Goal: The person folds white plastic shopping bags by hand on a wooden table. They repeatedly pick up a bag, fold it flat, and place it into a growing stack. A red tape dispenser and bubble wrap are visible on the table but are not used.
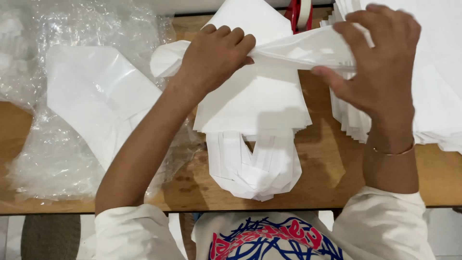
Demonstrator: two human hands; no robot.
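White bag [308,48] crosswise between both hands

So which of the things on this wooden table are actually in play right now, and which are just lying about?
In play:
- left hand and right hand, stretching a crumpled white plastic bag between them
- neat stack of flat white plastic bags directly beneath

Lying about:
- clear crinkled plastic wrap holding folded white sheets
- fanned pile of white bags
- red tape dispenser
- wooden table
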